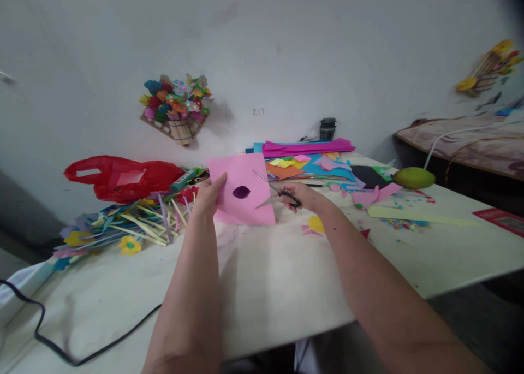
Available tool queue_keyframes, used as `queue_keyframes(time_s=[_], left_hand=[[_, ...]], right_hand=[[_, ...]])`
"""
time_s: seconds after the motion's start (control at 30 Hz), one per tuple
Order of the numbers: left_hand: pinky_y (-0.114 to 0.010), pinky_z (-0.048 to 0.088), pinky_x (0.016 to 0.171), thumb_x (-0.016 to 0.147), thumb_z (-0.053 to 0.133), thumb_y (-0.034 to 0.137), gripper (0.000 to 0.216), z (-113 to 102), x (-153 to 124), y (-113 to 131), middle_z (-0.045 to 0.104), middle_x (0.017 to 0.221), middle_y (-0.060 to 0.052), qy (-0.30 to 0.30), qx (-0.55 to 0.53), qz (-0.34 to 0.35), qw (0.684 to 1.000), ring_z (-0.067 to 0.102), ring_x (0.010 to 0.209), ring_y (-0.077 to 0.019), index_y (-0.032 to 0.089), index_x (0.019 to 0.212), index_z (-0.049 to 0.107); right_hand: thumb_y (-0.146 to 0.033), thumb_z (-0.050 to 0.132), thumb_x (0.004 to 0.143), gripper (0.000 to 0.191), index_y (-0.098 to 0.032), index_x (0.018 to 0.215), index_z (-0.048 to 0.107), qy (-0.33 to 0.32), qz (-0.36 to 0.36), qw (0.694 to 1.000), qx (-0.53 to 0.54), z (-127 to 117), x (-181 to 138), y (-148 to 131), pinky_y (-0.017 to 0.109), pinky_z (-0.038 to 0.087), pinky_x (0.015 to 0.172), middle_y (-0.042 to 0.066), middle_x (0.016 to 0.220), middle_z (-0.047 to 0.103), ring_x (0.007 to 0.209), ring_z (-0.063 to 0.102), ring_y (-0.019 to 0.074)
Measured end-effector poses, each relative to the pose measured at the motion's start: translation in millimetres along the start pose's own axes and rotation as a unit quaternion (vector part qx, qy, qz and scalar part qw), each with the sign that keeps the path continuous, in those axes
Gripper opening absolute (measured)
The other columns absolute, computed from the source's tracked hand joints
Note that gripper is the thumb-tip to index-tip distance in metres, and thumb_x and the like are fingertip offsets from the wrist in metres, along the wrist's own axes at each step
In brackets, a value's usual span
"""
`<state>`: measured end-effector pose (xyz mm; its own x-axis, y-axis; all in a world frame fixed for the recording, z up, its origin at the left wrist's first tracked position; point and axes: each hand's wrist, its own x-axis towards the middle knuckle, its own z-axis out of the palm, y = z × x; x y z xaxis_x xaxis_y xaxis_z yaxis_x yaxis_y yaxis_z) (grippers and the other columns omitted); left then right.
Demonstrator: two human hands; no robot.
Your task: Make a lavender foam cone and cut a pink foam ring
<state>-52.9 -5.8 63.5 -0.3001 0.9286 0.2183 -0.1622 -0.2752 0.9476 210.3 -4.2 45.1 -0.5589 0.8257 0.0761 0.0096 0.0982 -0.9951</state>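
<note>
Pink paper (245, 191), thin, with an oval hole, is pinched by left hand (209, 195); right hand (303, 195), at 3 o'clock, grips open steel scissors (275, 193).

Soft light came from 9 o'clock; the bouquet (176, 109) cast a faint shadow toward 3 on the washed-out wall (327, 46). The paper (245, 172) was sharp; edges bowed, and the 1 o'clock corner vignetted.

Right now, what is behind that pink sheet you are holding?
A dark purple patch shows through the oval hole in the pink sheet. Coloured papers lie past its top edge; the table directly behind it is covered.
</note>
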Motion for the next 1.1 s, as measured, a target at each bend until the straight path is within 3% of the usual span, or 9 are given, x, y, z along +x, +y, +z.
queue_keyframes(time_s=[0.27, 0.6, 0.83, 1.1], left_hand=[[-0.028, 0.053, 0.061, 0.058, 0.081, 0.037, 0.034, 0.3, -1.3, 0.5, 0.072, 0.073, -0.009, -0.013, -0.004, -0.002, 1.000, 0.065, 0.062, -0.0180, 0.012, 0.078, 0.070], [-0.029, 0.053, 0.061, 0.057, 0.082, 0.040, 0.038, 5.1, -4.5, 3.5, 0.072, 0.078, -0.011, -0.065, 0.025, -0.018, 0.997, 0.065, 0.061, -0.0194, 0.012, 0.080, 0.071], [-0.028, 0.053, 0.059, 0.058, 0.082, 0.041, 0.038, 7.3, -7.4, 4.7, 0.072, 0.076, -0.011, -0.080, 0.026, -0.014, 0.996, 0.065, 0.059, -0.0188, 0.012, 0.078, 0.070], [-0.029, 0.053, 0.059, 0.057, 0.082, 0.042, 0.039, 7.0, -6.1, 4.1, 0.072, 0.075, -0.011, -0.078, 0.026, -0.016, 0.996, 0.064, 0.058, -0.0185, 0.012, 0.077, 0.069]], right_hand=[[-0.021, 0.059, 0.070, 0.009, -0.017, 0.074, 0.052, 0.011, -0.030, 0.999, -0.033, 2.4, -5.1, -0.9, 0.019, 0.036, 0.035, -0.007, 0.046, 0.047, 0.037, 0.042, 0.0073], [-0.028, 0.059, 0.076, 0.018, -0.019, 0.065, 0.047, -0.005, -0.050, 0.992, -0.112, -0.4, -3.9, 3.2, 0.020, 0.036, 0.039, -0.003, 0.052, 0.054, 0.040, 0.047, 0.0075], [-0.035, 0.059, 0.073, 0.025, -0.020, 0.061, 0.043, -0.012, -0.041, 0.994, -0.097, 3.3, -7.0, -4.5, 0.020, 0.034, 0.038, -0.004, 0.050, 0.051, 0.041, 0.047, 0.0080], [-0.031, 0.060, 0.069, 0.025, -0.020, 0.056, 0.041, -0.017, -0.064, 0.996, -0.059, 2.9, -4.5, -1.1, 0.020, 0.033, 0.037, -0.006, 0.049, 0.043, 0.041, 0.043, 0.0067]])
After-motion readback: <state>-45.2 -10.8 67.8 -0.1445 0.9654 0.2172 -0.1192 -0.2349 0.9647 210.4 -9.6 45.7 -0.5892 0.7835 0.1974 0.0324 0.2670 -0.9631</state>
